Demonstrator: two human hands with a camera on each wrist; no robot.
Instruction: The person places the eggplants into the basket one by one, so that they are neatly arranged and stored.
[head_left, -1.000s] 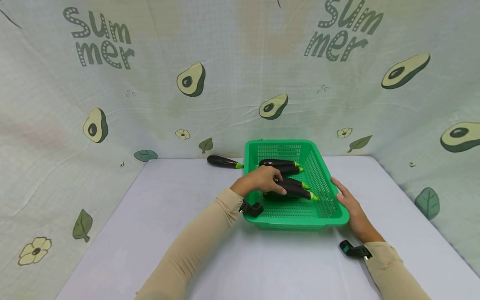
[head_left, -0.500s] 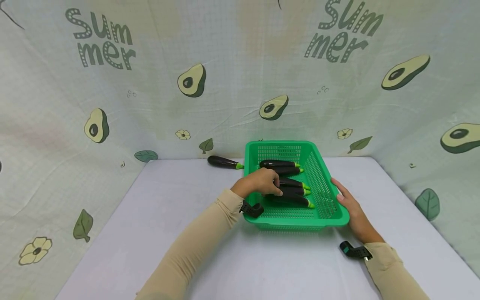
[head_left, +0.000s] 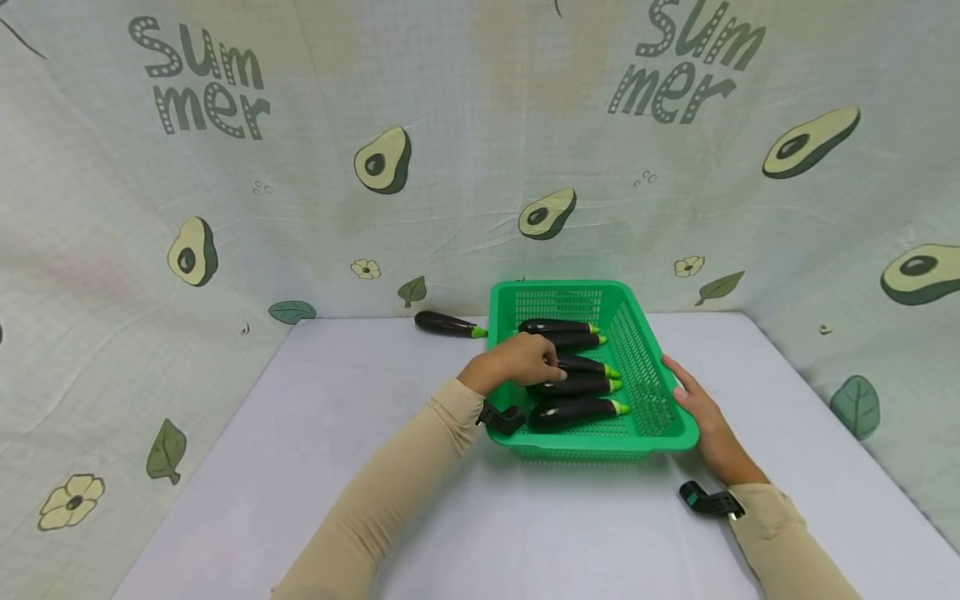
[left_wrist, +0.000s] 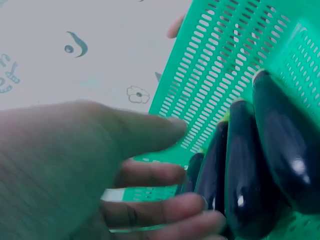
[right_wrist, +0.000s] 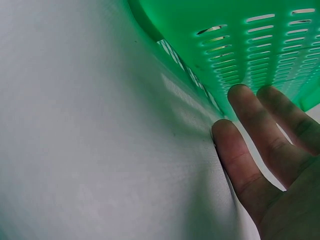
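Several dark eggplants lie side by side in a green plastic basket (head_left: 663, 408), their green stem ends pointing right. My left hand (head_left: 517, 360) is over the basket's left part, fingertips close above the middle eggplants (head_left: 581, 386). In the left wrist view its thumb and fingers (left_wrist: 155, 172) are spread apart with nothing between them. The frontmost eggplant (head_left: 570, 413) rests apart from the others near the basket's front wall. My right hand (head_left: 708, 421) is at the basket's right side; in the right wrist view, straight fingers (right_wrist: 257, 120) reach along the slotted outer wall.
One more eggplant (head_left: 448, 324) lies on the white table (head_left: 360, 375) outside the basket, at the back left, its stem close to the rim. A printed cloth (head_left: 450, 233) hangs right behind the table's back edge.
My left hand has let go of an eggplant, which has come down from on top of another to the basket's front. The right hand and the basket have stayed in place.
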